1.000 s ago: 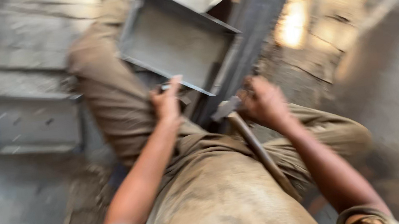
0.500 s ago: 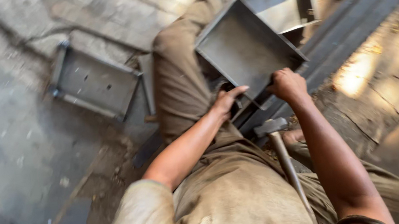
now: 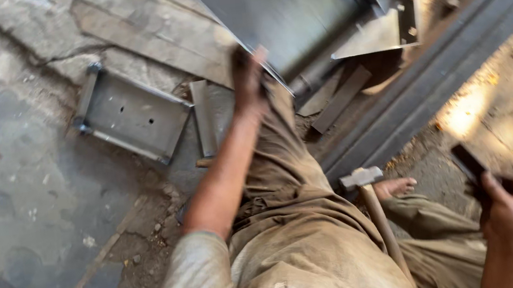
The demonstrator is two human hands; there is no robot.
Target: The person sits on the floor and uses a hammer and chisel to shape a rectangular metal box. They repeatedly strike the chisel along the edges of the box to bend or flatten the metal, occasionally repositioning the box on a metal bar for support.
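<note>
My left hand (image 3: 248,80) reaches forward and grips the near edge of a large grey sheet-metal tray (image 3: 283,12) that is lifted and tilted over my left leg. My right hand (image 3: 506,212) is low at the right, closed around a small dark flat metal piece (image 3: 468,165). A hammer (image 3: 363,180) with a wooden handle rests against my lap, head pointing away, between my legs; neither hand touches it. My bare foot (image 3: 396,187) shows just beyond the hammer head.
A shallow metal tray with holes (image 3: 131,116) lies on the concrete floor at left. A flat metal strip (image 3: 203,118) and other strips (image 3: 341,99) lie near it. Another folded metal box (image 3: 393,16) sits behind. A long steel beam (image 3: 429,73) runs diagonally at right.
My left hand has pushed the big tray up and away. My right hand has left the tray, dropped to the lower right, and now holds a dark metal piece. The view swung left.
</note>
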